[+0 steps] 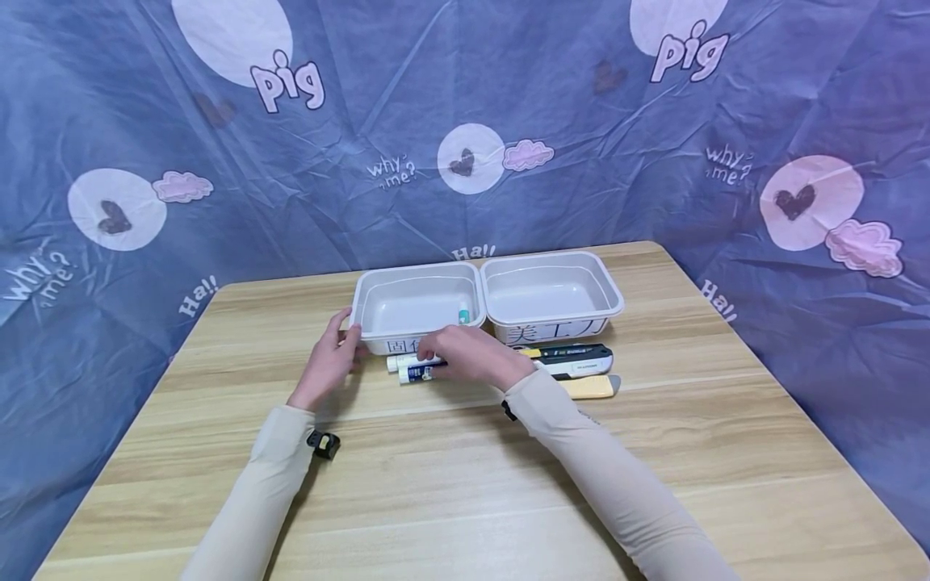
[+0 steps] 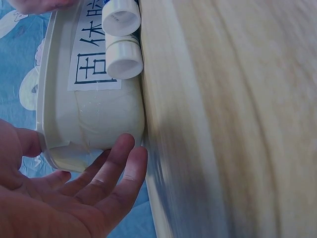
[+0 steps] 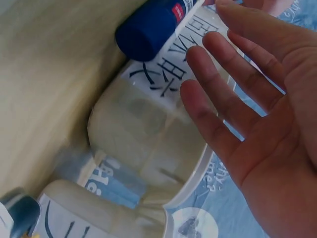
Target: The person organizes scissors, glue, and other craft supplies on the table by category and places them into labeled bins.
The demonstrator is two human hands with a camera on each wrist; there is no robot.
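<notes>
My left hand (image 1: 330, 363) touches the left end of a white plastic bin (image 1: 372, 345), thumb at the rim and fingers along the wall in the left wrist view. A paper label with printed characters (image 2: 89, 54) is on its front. In front of the bin lie two glue sticks side by side, one mostly white (image 1: 400, 363) and one with a dark blue wrap (image 1: 416, 374). Over them is my right hand (image 1: 472, 355), its fingers loosely extended beside the blue glue stick (image 3: 141, 37) in the right wrist view. A teal-ended item (image 1: 463, 316) lies inside the left bin.
A second labelled white bin (image 1: 552, 329) stands against the first. Before it lie utility knives: a black-and-yellow one (image 1: 581, 352), a white-and-black one (image 1: 577, 369) and a yellow one (image 1: 592, 387). A blue patterned cloth (image 1: 400, 210) hangs behind the wooden table (image 1: 450, 500).
</notes>
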